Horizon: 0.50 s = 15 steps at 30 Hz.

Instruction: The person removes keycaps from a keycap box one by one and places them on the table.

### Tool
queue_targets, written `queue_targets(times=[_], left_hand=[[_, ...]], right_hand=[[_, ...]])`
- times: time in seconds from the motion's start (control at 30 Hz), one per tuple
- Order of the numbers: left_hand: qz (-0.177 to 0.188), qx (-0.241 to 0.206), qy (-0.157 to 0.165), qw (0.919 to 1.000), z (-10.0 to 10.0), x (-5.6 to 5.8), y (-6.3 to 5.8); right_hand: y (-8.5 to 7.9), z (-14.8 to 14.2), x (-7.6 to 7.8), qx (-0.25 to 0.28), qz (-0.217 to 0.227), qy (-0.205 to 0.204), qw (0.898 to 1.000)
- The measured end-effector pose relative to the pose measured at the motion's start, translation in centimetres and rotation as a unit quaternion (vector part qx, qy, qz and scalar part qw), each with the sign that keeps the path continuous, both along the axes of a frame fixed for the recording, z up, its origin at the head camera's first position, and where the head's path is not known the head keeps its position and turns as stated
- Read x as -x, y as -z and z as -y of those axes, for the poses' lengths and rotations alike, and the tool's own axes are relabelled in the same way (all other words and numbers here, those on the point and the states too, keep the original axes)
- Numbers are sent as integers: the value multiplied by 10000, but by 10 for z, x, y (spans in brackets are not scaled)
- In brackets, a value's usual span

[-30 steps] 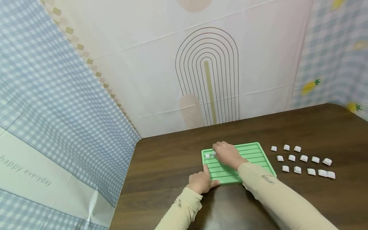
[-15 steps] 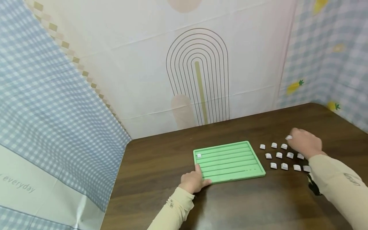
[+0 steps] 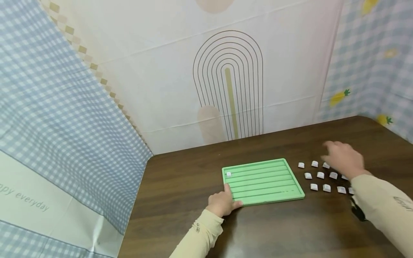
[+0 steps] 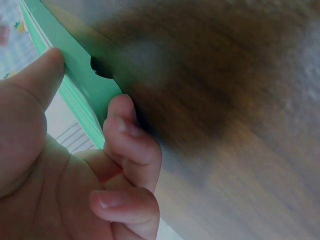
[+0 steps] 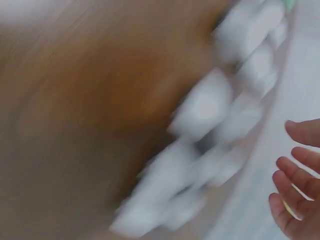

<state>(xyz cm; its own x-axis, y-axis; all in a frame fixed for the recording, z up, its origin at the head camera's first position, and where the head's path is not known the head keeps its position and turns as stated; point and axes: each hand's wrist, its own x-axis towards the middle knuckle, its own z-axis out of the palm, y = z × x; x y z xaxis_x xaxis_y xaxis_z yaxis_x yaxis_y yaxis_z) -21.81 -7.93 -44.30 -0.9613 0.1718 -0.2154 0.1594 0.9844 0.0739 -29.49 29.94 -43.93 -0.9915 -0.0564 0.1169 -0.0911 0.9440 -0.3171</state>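
A shallow green ridged tray (image 3: 261,182) lies on the table, with one white keycap (image 3: 228,174) near its upper left corner. My left hand (image 3: 222,202) holds the tray's near left corner. In the left wrist view, the thumb (image 4: 47,75) lies against the tray's edge (image 4: 82,67), the other fingers curled at it. Over the far right of the loose keycaps (image 3: 326,188) hovers my right hand (image 3: 345,157). Its fingers (image 5: 295,175) are apart in the right wrist view, with nothing between them. The hand and sleeve hide part of the keycap rows.
Several white keycaps (image 3: 320,175) stand in three rough rows right of the tray, blurred in the right wrist view. The brown wooden table (image 3: 180,168) meets a white patterned cloth (image 3: 167,89) at its back edge. Blue checked cloth (image 3: 74,107) hangs at left.
My right hand has left the tray and moved right over the loose keycaps. The second keycap on the tray went with it; now its fingers are apart. The left hand stays at the tray's corner.
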Motion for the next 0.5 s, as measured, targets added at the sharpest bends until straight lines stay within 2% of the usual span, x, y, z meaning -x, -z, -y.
queue_targets(times=[0.1, 0.2, 0.3, 0.37, 0.43, 0.5], left_hand=[[47, 56, -62, 10000, 0, 0, 0], [113, 112, -86, 9998, 1, 0, 1], [113, 154, -97, 9998, 1, 1, 1], [99, 166, -97, 9998, 1, 1, 1], [55, 151, -86, 9998, 0, 1, 1], [35, 166, -67, 9998, 0, 1, 1]], right_hand=[[-11, 59, 10, -110, -480, -536, 9973], [-14, 128, 15, -115, -782, -1112, 9907], [-9, 190, 15, -27, -809, -1620, 9835], [-3, 223, 15, 31, -653, -1877, 9801], [5, 247, 13, -19, -520, -2078, 9768], [13, 262, 13, -214, -586, -2190, 9737]])
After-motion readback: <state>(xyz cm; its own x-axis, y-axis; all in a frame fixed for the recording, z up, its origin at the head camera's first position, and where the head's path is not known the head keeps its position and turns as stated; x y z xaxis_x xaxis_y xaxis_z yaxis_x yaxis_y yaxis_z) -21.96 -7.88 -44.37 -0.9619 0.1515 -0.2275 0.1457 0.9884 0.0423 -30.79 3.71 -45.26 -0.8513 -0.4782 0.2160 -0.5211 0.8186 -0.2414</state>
